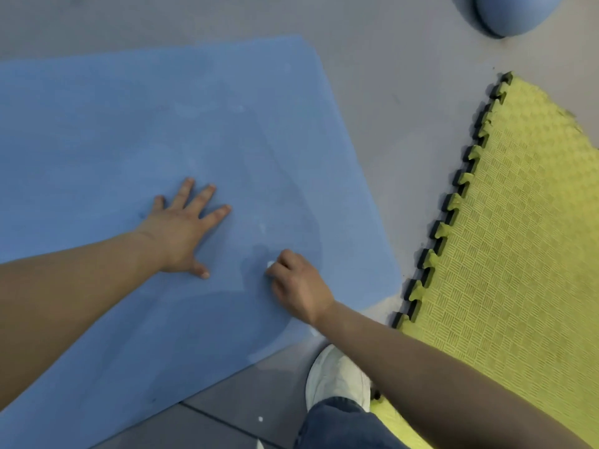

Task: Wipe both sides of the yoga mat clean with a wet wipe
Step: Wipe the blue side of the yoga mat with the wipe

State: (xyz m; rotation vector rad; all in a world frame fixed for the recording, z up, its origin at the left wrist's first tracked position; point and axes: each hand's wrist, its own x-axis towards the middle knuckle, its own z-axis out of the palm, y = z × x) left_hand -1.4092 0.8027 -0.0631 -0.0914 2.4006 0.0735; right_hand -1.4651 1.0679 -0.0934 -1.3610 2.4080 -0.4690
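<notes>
A blue yoga mat [136, 131] lies flat on the grey floor and fills the left and middle of the view. Darker damp streaks curve across its right part. My left hand [181, 228] presses flat on the mat with fingers spread. A little to its right, my right hand [296, 283] has its fingers curled round a small white wet wipe [270, 264], held against the mat near the mat's right end. Only a small bit of the wipe shows past the fingers.
A yellow-green interlocking foam tile [518, 241] with black toothed edges lies to the right of the mat. A blue rounded object [515, 11] sits at the top right. My white shoe [337, 377] and jeans leg stand on the floor by the mat's near corner.
</notes>
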